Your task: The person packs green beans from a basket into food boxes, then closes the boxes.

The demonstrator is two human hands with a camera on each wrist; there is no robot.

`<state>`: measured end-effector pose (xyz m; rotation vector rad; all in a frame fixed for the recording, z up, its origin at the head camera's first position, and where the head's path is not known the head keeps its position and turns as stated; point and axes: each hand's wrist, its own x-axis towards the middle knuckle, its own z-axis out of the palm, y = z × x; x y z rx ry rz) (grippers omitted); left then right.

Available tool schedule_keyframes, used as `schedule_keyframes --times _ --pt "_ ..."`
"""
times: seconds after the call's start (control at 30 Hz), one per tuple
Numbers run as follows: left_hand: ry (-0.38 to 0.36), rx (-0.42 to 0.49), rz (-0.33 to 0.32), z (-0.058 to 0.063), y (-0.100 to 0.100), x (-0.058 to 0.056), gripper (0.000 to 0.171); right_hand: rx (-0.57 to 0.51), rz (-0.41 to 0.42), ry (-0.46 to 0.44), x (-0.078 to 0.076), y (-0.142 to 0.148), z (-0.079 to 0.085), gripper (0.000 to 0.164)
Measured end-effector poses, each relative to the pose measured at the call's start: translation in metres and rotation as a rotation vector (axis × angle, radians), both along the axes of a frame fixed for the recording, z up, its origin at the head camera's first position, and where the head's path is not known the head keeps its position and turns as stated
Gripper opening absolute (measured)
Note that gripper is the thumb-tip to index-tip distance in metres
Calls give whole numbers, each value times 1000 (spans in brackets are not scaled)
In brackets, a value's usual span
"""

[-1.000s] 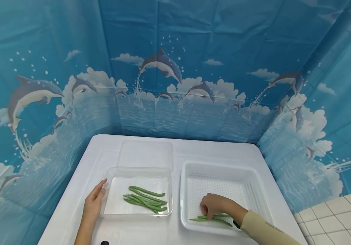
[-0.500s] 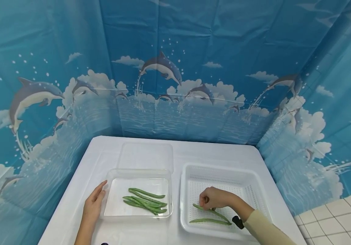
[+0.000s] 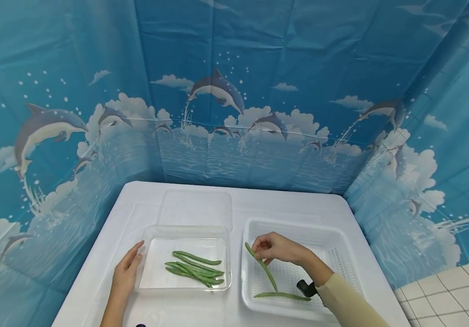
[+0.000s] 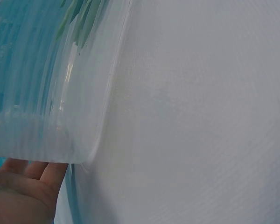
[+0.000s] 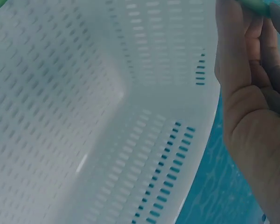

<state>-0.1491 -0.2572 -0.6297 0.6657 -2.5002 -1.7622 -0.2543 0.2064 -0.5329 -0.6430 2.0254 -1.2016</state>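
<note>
Between thumb and fingers, my right hand [image 3: 277,247] pinches one green bean [image 3: 266,272], which slants down over the white perforated basket [image 3: 341,236]. Another green bean [image 3: 281,296] lies on the basket floor near the front. In the right wrist view, a bit of the held bean [image 5: 255,5] shows at the fingertips. My left hand [image 3: 125,274] rests with extended fingers against the left side of a clear plastic container [image 3: 185,231]. Inside that container lie several green beans [image 3: 195,268] in a loose bunch. The left wrist view has the hand [image 4: 25,186] at the container's wall.
A clear flat lid [image 3: 195,206] lies behind the container on the white table [image 3: 291,202]. A blue dolphin-print curtain [image 3: 226,150] surrounds the table's back and sides. A dark wrist device [image 3: 306,288] sits at the right wrist. White tiles [image 3: 443,299] show at lower right.
My right hand has lifted one bean off the basket floor and raised it up and back, leaving the other lying there. My left hand has stayed at the container.
</note>
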Motion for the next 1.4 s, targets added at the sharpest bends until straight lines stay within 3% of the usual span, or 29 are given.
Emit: schedule_keyframes --times 0.47,0.67,1.03,1.4 --pt "7 8 -6 0 0 0 50 -93 16 -11 -17 -89 30 16" --pt "34 2 -11 -2 1 1 49 -93 38 1 -23 -122 35 14" --pt "13 -6 -10 -3 -2 2 50 -24 83 -26 -29 -174 17 7" --pt "11 -10 -9 -1 -1 1 50 205 117 31 -17 -217 -5 5"
